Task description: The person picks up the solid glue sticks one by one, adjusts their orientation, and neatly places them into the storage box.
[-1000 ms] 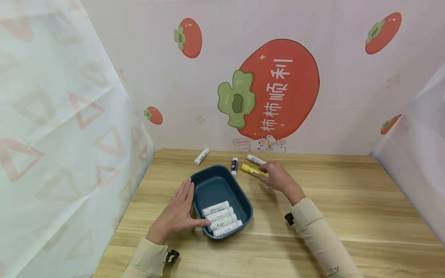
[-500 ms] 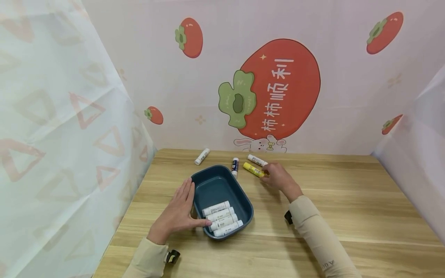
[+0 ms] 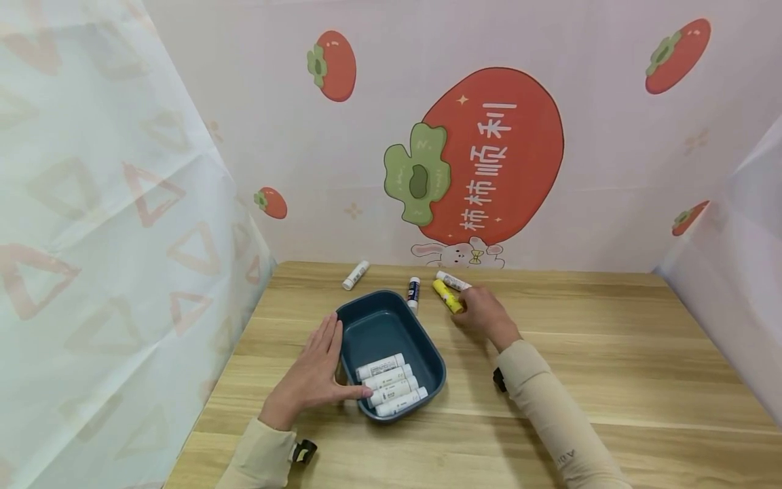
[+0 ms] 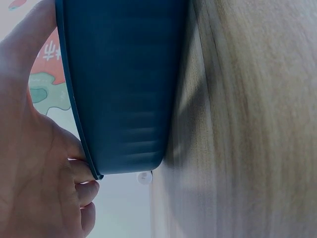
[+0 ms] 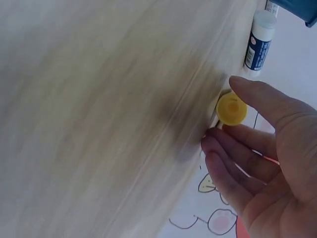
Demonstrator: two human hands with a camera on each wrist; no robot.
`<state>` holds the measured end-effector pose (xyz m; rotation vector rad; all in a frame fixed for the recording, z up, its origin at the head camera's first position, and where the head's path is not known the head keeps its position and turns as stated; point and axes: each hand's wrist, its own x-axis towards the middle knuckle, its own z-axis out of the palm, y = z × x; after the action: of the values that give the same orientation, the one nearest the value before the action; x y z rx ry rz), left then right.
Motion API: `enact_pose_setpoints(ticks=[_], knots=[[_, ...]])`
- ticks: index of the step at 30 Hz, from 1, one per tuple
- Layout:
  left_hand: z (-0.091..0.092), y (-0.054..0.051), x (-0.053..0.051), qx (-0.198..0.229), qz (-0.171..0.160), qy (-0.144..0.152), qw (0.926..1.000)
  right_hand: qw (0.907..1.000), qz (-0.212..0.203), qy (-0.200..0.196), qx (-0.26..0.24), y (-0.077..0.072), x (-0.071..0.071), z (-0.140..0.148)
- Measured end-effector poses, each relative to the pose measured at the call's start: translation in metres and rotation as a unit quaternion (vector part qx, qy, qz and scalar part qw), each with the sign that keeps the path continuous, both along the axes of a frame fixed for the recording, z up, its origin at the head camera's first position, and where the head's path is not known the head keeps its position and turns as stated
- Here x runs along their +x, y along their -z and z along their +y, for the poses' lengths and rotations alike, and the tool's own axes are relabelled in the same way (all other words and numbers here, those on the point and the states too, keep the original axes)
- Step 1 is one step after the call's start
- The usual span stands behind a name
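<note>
Four white tubes (image 3: 394, 391) in, four tubes out: left hand (image 3: 314, 370) spreads against the tray (image 3: 375, 333), right hand (image 3: 487, 315) apparently pinching a yellow one (image 3: 448, 296).

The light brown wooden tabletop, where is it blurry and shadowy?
Right wrist view: tabletop blurry, soft shadow near the bare right hand; left wrist view: soft too, shadow beside the dark blue rounded tray; head view: clearer grain, faint shadows.

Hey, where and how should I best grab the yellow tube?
I'd pinch the yellow tube by its near end, coming from the right and near side, fingers across its width. It lies on its side, slim and round, that end toward the right hand, while a white tube lies close to its far end.
</note>
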<state>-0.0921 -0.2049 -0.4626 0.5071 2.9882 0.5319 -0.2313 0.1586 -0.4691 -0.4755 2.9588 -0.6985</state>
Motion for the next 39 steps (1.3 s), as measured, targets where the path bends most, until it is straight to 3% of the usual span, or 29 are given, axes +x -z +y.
enact_pose_setpoints(ticks=[12, 22, 30, 39], knots=[[0.004, -0.003, -0.001, -0.002, 0.002, 0.004, 1.0000, 0.9988, 0.017, 0.044, 0.014, 0.004, -0.003, 0.000], [0.002, -0.003, 0.000, 0.002, 0.001, 0.005, 1.0000, 0.9961, 0.034, 0.056, -0.060, -0.001, -0.006, 0.018], [0.000, 0.000, 0.001, 0.003, -0.005, -0.002, 1.0000, 0.9906, 0.093, 0.013, -0.099, -0.022, -0.007, 0.026], [-0.001, -0.001, 0.000, -0.004, -0.008, -0.001, 1.0000, 0.9882, 0.112, -0.056, -0.087, -0.035, -0.004, 0.017]])
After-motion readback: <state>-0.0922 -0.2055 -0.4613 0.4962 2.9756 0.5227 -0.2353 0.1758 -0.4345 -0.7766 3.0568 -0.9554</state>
